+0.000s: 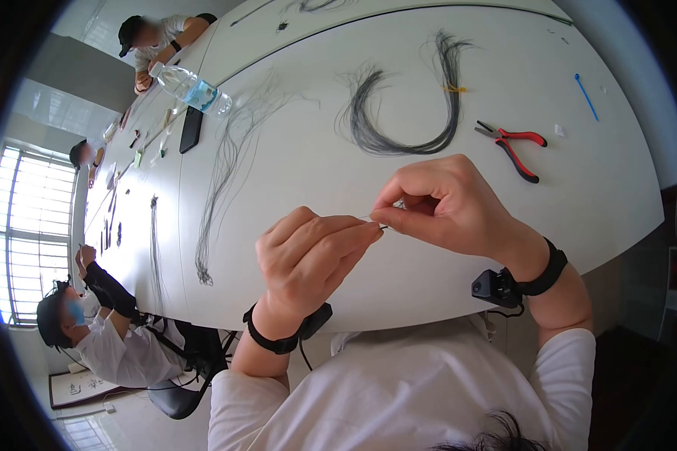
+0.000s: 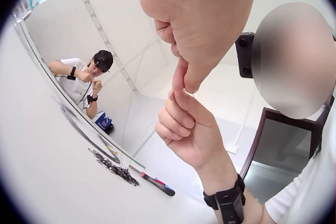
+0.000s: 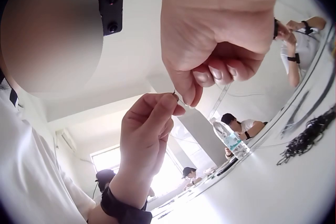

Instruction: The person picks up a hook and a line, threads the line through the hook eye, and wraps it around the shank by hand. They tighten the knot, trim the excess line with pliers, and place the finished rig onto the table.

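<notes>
Over the white table (image 1: 316,173), the left hand (image 1: 308,259) pinches a small dark thin piece (image 1: 384,227) between thumb and index finger. Close against it, the right hand (image 1: 451,210) has its thumb and index finger together at a fine thread; its other fingers are curled. The fingertips of both hands nearly meet. In the right wrist view, a tiny dark tip (image 3: 175,94) shows at the left hand's (image 3: 144,134) fingertips, beside the right hand (image 3: 215,29). The left wrist view shows both hands meeting, but the piece is hidden there.
Beyond the hands lie a curved bundle of dark strands (image 1: 406,146) with a yellow tie, and red-handled pliers (image 1: 511,146). Looser strands (image 1: 222,165), a phone (image 1: 191,129) and a water bottle (image 1: 192,90) are at the left. A blue stick (image 1: 587,98) lies far right. Other people sit around.
</notes>
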A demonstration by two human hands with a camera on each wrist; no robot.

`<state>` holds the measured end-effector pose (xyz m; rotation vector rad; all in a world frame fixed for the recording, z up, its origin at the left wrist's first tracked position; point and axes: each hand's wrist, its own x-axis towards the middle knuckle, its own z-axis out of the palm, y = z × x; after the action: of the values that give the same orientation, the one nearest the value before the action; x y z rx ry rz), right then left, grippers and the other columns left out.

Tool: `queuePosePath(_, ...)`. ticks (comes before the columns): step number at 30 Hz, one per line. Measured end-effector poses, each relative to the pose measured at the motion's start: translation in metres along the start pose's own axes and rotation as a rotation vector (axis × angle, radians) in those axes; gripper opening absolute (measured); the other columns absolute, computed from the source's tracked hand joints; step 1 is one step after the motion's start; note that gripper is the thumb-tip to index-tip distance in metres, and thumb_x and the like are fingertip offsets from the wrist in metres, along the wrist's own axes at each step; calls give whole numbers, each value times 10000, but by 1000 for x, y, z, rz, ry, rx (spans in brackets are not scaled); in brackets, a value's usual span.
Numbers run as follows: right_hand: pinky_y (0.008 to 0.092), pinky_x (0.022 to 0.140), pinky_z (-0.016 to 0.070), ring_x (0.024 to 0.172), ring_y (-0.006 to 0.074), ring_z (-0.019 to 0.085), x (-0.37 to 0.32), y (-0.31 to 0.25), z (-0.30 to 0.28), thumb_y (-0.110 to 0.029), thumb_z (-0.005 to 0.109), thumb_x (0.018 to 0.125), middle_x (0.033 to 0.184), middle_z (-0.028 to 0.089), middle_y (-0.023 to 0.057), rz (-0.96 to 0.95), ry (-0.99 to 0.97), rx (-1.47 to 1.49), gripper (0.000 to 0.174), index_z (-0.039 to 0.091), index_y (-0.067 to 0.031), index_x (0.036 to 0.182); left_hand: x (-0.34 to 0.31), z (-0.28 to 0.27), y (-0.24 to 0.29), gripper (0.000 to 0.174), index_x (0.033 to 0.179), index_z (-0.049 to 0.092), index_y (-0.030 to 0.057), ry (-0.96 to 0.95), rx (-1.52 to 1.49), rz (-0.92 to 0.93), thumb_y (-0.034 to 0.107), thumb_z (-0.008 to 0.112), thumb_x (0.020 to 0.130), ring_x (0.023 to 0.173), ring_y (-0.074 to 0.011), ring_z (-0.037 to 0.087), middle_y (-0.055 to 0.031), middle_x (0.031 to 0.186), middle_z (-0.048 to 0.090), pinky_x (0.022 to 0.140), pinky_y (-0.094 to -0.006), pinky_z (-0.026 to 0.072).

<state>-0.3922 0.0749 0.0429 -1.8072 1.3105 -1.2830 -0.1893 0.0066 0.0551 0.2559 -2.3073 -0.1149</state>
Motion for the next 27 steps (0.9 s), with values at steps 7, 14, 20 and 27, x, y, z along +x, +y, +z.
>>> queuePosePath(7,230,470,327,509,60,438,0,-2,-3,-79,749,840,600,564,-17,34,-66,21,80,699,-40,792,-2,3,0,180,816,713,96,14,-62,-89,26,828,697,537,-124,492,8,750,673,447,-248,370)
queuePosePath(14,277,614,513,656,166,634,-2,-7,-5,-117,727,811,1179,614,105,32,-76,-85,292,644,-42,1081,-1,-3,2,105,791,697,56,-8,-396,-711,-19,768,775,525,-27,368,35,703,610,459,-210,251)
queuePosePath(20,280,642,538,761,162,689,-5,-12,6,-116,680,877,1100,678,145,267,-108,417,371,557,15,1202,1,0,4,100,791,690,47,4,-381,-720,-19,764,781,526,-21,353,39,702,598,464,-205,239)
queuePosePath(27,252,567,519,689,149,704,-7,-6,20,-114,660,933,749,705,81,109,86,225,123,609,-3,946,2,6,5,118,789,683,45,23,-242,-584,-36,764,762,532,-66,414,15,688,615,460,-226,311)
